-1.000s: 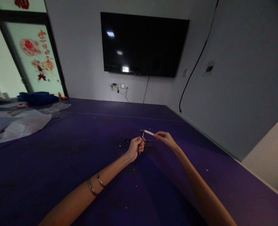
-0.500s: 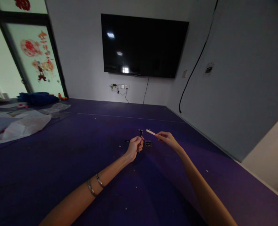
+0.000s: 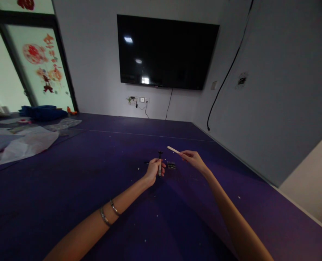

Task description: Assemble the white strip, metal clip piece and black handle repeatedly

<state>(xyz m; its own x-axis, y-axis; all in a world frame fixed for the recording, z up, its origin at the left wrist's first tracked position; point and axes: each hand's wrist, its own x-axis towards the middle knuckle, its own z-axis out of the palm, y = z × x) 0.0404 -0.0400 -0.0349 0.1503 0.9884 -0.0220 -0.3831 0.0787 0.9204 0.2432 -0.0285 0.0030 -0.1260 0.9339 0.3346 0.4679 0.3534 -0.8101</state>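
Note:
My left hand (image 3: 152, 170) is closed round the handle of a razor (image 3: 160, 167), which stands upright with its dark T-shaped head on top. Pinched in the fingers of my right hand (image 3: 192, 159) is a pale flat wooden stick (image 3: 172, 149); its free end points left, close to the razor head but apart from it. On the purple surface between my hands lies a small clear case (image 3: 171, 165) with dark contents that I cannot make out. A thin dark item (image 3: 146, 162) lies behind my left hand, partly hidden.
Clear plastic sheeting (image 3: 27, 145) and a folded blue cloth (image 3: 45, 113) lie at the left. Small white scraps are scattered over the purple surface (image 3: 109, 181). A black cable (image 3: 226, 78) hangs down the right wall, and a television (image 3: 166, 54) is mounted ahead.
The razor has turned in my left hand, so its pale handle and the width of its head now face me. My right hand and the stick have shifted slightly left and up.

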